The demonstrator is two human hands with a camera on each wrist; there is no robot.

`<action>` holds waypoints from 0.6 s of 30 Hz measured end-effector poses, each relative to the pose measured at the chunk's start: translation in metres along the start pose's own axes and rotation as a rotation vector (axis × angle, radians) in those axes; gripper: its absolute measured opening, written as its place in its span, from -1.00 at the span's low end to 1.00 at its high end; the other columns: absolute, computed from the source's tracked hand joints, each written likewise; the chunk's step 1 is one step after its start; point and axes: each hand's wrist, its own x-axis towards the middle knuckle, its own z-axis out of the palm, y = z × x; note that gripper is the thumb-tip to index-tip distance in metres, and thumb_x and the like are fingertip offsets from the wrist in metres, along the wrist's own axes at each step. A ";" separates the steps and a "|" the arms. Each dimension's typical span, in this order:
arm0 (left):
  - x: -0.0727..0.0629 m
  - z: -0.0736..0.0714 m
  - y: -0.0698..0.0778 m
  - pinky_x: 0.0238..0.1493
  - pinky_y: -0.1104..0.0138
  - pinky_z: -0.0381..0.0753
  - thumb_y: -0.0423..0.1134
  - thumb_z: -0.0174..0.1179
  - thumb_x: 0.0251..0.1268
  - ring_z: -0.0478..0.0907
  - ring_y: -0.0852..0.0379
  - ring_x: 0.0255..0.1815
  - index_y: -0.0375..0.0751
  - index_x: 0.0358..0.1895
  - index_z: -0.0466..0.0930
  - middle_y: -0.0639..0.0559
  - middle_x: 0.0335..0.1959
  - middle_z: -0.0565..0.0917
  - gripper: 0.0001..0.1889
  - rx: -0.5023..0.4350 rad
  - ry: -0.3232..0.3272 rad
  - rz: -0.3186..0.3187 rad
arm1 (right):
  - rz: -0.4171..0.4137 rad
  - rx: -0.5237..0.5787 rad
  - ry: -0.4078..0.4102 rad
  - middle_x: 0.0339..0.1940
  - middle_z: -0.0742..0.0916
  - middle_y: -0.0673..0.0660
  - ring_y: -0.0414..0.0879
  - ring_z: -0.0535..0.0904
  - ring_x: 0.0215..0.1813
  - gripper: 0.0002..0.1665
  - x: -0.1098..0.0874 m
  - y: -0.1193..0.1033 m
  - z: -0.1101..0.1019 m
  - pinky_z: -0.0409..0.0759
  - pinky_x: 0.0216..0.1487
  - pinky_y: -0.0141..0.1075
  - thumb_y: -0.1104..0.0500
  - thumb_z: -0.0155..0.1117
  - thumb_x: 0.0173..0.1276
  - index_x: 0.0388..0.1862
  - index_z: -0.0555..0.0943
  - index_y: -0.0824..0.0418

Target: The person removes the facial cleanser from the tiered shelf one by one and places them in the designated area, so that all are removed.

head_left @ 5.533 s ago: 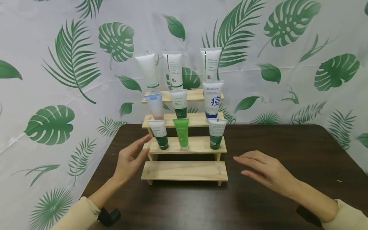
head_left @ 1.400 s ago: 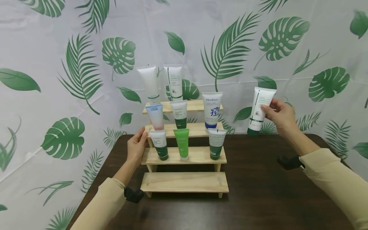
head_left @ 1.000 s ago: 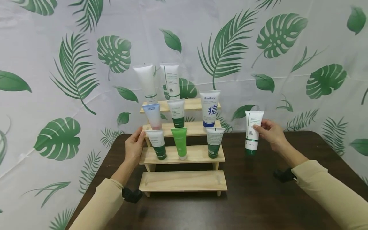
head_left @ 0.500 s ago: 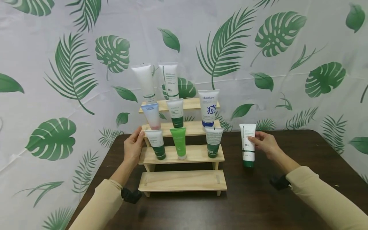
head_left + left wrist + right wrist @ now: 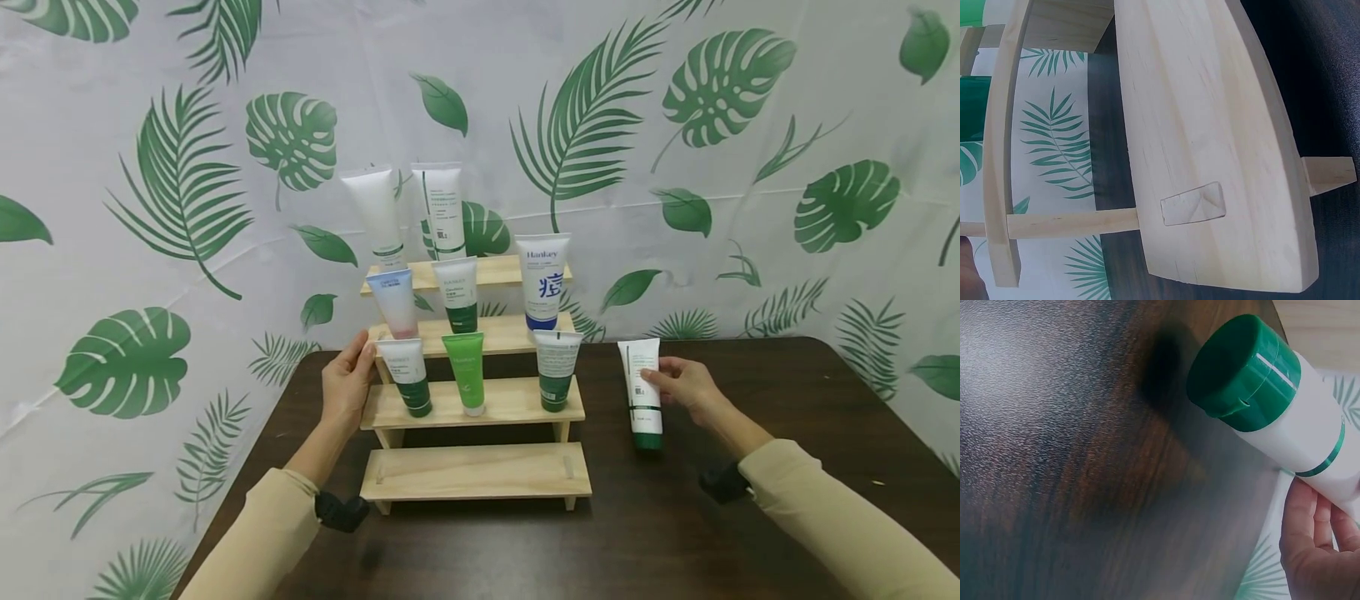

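My right hand (image 5: 690, 387) pinches a white squeeze tube (image 5: 645, 410) between thumb and fingers, right of the stand. Its green cap (image 5: 1241, 375) points down, just over the dark table in the right wrist view; whether it touches the wood I cannot tell. My left hand (image 5: 345, 387) holds the left side of a tiered wooden display stand (image 5: 476, 473), thumb and fingers at its edge. Only a sliver of that hand shows in the left wrist view, beside the bare lowest shelf (image 5: 1204, 125). Tubes stand cap-down on the upper tiers.
Two white tubes (image 5: 442, 208) stand on the top tier. Below are a blue-and-pink tube (image 5: 395, 304), a white-and-green one (image 5: 457, 296) and a Hankey tube (image 5: 542, 279). A bright green tube (image 5: 467, 375) stands mid-tier between two others. A leaf-print cloth (image 5: 600, 83) hangs behind the table (image 5: 480, 554).
The tube at the top tier's right end has been taken by my right hand, moved right and lowered toward the table. My left hand has come onto the stand's side and stayed there.
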 end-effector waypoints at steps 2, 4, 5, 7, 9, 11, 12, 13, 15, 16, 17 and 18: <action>0.000 0.000 0.000 0.12 0.53 0.47 -0.30 -0.02 0.45 0.39 0.28 0.19 -0.34 0.37 0.22 -0.19 0.37 0.31 -0.52 0.003 0.003 -0.004 | 0.009 -0.004 -0.006 0.03 0.55 0.38 -0.20 0.55 -0.26 -0.23 0.001 0.002 0.001 0.70 -0.13 -0.22 -0.06 0.17 0.37 0.27 0.29 0.53; 0.000 0.000 0.000 0.12 0.53 0.47 -0.29 -0.01 0.44 0.41 0.36 0.13 -0.34 0.37 0.23 -0.20 0.36 0.31 -0.52 0.000 0.006 -0.006 | 0.019 -0.006 -0.011 0.05 0.55 0.40 -0.19 0.55 -0.26 -0.23 0.002 0.005 0.001 0.70 -0.13 -0.22 -0.06 0.18 0.37 0.27 0.29 0.52; 0.000 0.000 0.000 0.12 0.53 0.47 -0.29 -0.01 0.44 0.41 0.37 0.12 -0.34 0.37 0.23 -0.20 0.36 0.32 -0.52 -0.001 0.006 -0.007 | 0.024 -0.005 -0.015 0.06 0.54 0.41 -0.18 0.55 -0.26 -0.23 0.002 0.006 0.001 0.70 -0.13 -0.22 -0.06 0.18 0.37 0.27 0.30 0.52; 0.001 0.000 0.000 0.13 0.52 0.47 -0.29 -0.01 0.44 0.41 0.34 0.15 -0.34 0.37 0.23 -0.20 0.35 0.32 -0.52 0.003 0.008 -0.008 | 0.030 0.002 -0.022 0.06 0.54 0.42 -0.18 0.56 -0.25 -0.23 0.003 0.008 0.002 0.70 -0.14 -0.22 -0.06 0.18 0.36 0.26 0.30 0.53; 0.001 0.000 0.000 0.14 0.51 0.47 -0.29 -0.01 0.44 0.40 0.28 0.18 -0.33 0.37 0.23 -0.20 0.35 0.32 -0.52 0.006 0.009 -0.009 | 0.036 0.010 -0.024 0.05 0.55 0.42 -0.18 0.56 -0.26 -0.25 0.005 0.010 0.002 0.70 -0.15 -0.23 -0.05 0.18 0.37 0.25 0.30 0.53; 0.001 0.000 0.000 0.13 0.52 0.47 -0.30 -0.02 0.44 0.40 0.26 0.19 -0.34 0.37 0.23 -0.20 0.35 0.32 -0.52 0.007 0.009 -0.010 | 0.037 0.015 -0.030 0.03 0.56 0.43 -0.18 0.57 -0.27 -0.25 0.005 0.011 0.003 0.70 -0.17 -0.24 -0.04 0.18 0.37 0.24 0.30 0.55; 0.001 0.000 0.000 0.13 0.53 0.47 -0.30 -0.02 0.44 0.40 0.28 0.18 -0.34 0.37 0.22 -0.20 0.36 0.32 -0.52 0.006 0.009 -0.009 | 0.039 0.016 -0.033 0.03 0.56 0.43 -0.18 0.56 -0.27 -0.25 0.005 0.012 0.003 0.70 -0.18 -0.24 -0.03 0.18 0.37 0.24 0.30 0.56; 0.001 0.000 0.000 0.12 0.54 0.48 -0.30 -0.02 0.44 0.41 0.31 0.16 -0.34 0.37 0.22 -0.20 0.36 0.32 -0.52 0.004 0.009 -0.009 | 0.045 0.018 -0.034 0.03 0.56 0.43 -0.19 0.57 -0.28 -0.25 0.005 0.012 0.003 0.70 -0.18 -0.25 -0.03 0.18 0.37 0.24 0.30 0.56; 0.001 0.000 0.000 0.10 0.56 0.48 -0.31 -0.02 0.44 0.43 0.38 0.10 -0.35 0.36 0.22 -0.21 0.36 0.32 -0.52 -0.005 0.008 -0.006 | 0.053 0.015 -0.043 0.03 0.55 0.44 -0.19 0.56 -0.28 -0.24 0.005 0.013 0.003 0.70 -0.18 -0.26 -0.03 0.17 0.38 0.24 0.28 0.57; 0.001 0.000 0.000 0.09 0.56 0.48 -0.31 -0.02 0.44 0.43 0.42 0.07 -0.35 0.36 0.22 -0.22 0.35 0.32 -0.52 -0.009 0.007 -0.005 | 0.057 0.013 -0.047 0.04 0.55 0.44 -0.19 0.56 -0.28 -0.23 0.005 0.013 0.003 0.70 -0.18 -0.26 -0.03 0.17 0.38 0.25 0.28 0.58; 0.001 0.000 0.000 0.09 0.57 0.49 -0.32 -0.03 0.45 0.44 0.44 0.04 -0.36 0.37 0.22 -0.22 0.35 0.32 -0.52 -0.014 0.006 -0.004 | 0.063 0.012 -0.051 0.04 0.55 0.45 -0.19 0.56 -0.29 -0.23 0.005 0.013 0.004 0.70 -0.19 -0.26 -0.03 0.16 0.38 0.25 0.27 0.59; 0.001 0.000 0.000 0.09 0.56 0.48 -0.32 -0.03 0.45 0.44 0.46 0.02 -0.36 0.37 0.22 -0.22 0.35 0.32 -0.52 -0.017 0.004 -0.003 | 0.069 0.014 -0.052 0.04 0.55 0.46 -0.19 0.56 -0.29 -0.22 0.005 0.013 0.004 0.70 -0.19 -0.26 -0.03 0.16 0.38 0.25 0.26 0.59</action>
